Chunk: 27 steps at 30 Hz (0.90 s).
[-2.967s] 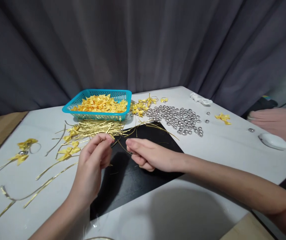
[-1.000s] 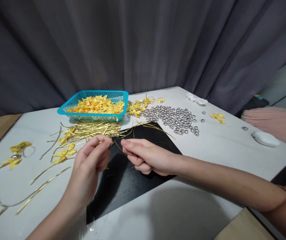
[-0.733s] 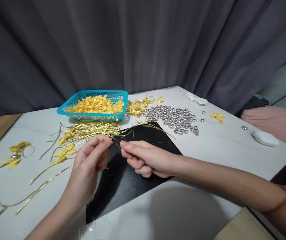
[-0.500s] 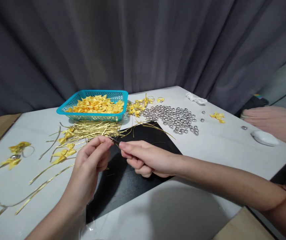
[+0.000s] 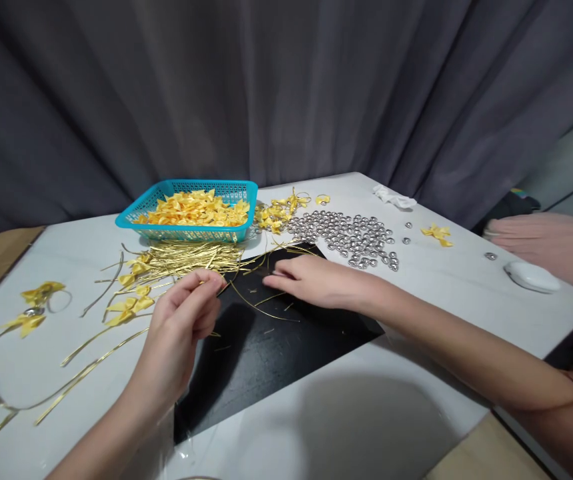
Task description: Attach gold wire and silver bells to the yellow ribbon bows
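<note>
My left hand hovers over the left edge of a black mat, thumb and forefinger pinched on a thin gold wire that trails right across the mat. My right hand lies low on the far part of the mat, fingers stretched towards loose gold wires there, holding nothing I can see. A pile of gold wires lies just beyond my left hand. Behind it a teal basket holds yellow ribbon bows. Silver beads are spread beyond my right hand.
Yellow bows on wires lie left of the mat, with more bows near the table's left edge. Long gold wires cross the near left. A white cloth, a bow and a white dish sit at the right. A grey curtain hangs behind.
My right hand let go of the wire it pinched beside my left hand and moved forward onto the far part of the mat. The wire's free end now lies across the mat.
</note>
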Tool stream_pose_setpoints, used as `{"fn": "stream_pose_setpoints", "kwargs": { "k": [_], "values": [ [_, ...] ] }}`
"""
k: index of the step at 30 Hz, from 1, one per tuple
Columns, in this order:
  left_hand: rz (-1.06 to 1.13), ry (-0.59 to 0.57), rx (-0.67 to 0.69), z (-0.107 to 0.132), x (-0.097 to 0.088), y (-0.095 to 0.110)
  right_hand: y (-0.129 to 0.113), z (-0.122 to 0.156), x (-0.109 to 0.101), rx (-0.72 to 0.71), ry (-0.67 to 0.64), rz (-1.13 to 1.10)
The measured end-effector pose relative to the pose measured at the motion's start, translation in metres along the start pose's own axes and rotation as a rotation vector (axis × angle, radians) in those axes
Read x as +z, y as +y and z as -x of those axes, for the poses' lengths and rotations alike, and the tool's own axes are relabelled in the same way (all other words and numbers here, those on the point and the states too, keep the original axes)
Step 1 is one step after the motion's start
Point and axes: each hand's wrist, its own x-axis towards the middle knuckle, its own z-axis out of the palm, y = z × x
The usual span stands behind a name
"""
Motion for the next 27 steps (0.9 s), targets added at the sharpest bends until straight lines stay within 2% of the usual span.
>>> {"fn": "stream_pose_setpoints", "kwargs": {
  "k": [2,5,7,9,13,15,18,24,27],
  "values": [
    [-0.008,-0.005,0.001,-0.001,0.000,-0.001,0.007,-0.004,-0.002,0.121,0.019,0.312],
    [-0.034,-0.028,-0.003,-0.001,0.000,-0.003,0.011,-0.007,0.000,0.206,0.023,0.397],
    [-0.087,-0.047,-0.012,-0.001,-0.001,-0.004,0.008,-0.005,0.002,0.219,0.107,0.446],
    [-0.165,-0.078,-0.035,-0.001,-0.001,-0.007,0.004,-0.001,0.002,0.100,0.195,0.366],
    [-0.241,-0.164,-0.070,-0.002,0.001,-0.012,-0.008,0.009,0.000,-0.431,0.093,-0.225],
    [-0.228,-0.191,-0.067,-0.002,0.002,-0.014,-0.012,0.013,-0.001,-0.574,0.170,-0.315],
    [-0.204,-0.222,-0.076,-0.001,0.002,-0.013,-0.012,0.014,-0.003,-0.643,0.333,-0.238],
    [-0.127,-0.273,-0.107,0.003,0.001,-0.008,-0.008,0.014,-0.007,-0.752,0.345,-0.187],
    [-0.097,-0.297,-0.128,0.003,0.001,-0.006,-0.008,0.015,-0.008,-0.742,0.357,-0.240]
  ]
}}
